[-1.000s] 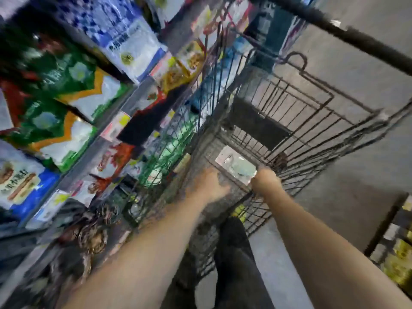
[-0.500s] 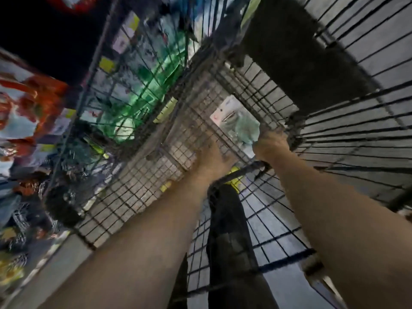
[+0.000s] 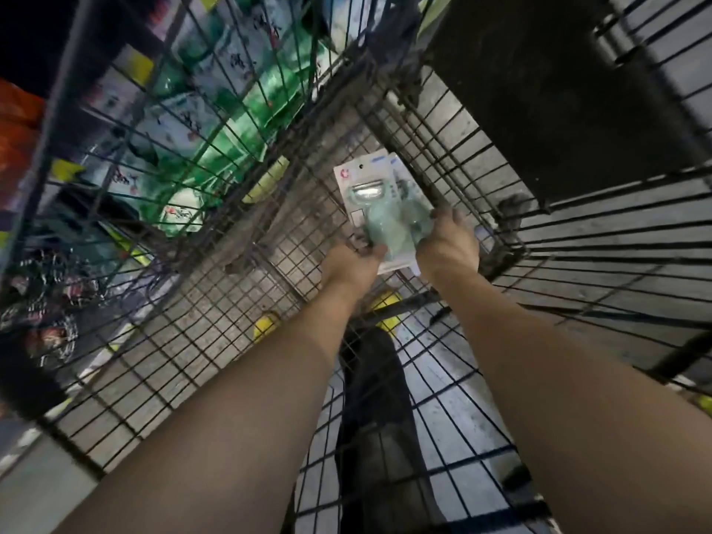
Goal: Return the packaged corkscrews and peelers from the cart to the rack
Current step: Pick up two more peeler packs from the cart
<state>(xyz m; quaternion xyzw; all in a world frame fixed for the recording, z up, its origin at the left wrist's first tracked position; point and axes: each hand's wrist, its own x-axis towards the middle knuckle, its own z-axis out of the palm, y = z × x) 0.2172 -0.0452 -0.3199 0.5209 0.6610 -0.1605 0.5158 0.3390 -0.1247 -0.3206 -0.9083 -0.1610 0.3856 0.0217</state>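
I look straight down into the wire cart [image 3: 215,302]. At its bottom lie stacked packaged peelers [image 3: 370,202]: white cards with pale green handles under clear blisters, a metal blade showing on the top one. My left hand [image 3: 352,260] grips the packs' near left edge. On the right side my right hand [image 3: 449,244] curls its fingers over the packs. The lower cards are mostly hidden under the top one and my hands.
The cart's black child-seat flap [image 3: 547,94] stands at the upper right. Through the left wire wall show green and white bags [image 3: 215,121] on store shelves. Yellow shoes [image 3: 385,306] and a dark trouser leg [image 3: 377,418] lie below the mesh.
My head dropped from looking along the cart and shelves to looking into the basket. Both hands moved deeper and closed on the peeler packs, the right hand sliding onto their right side.
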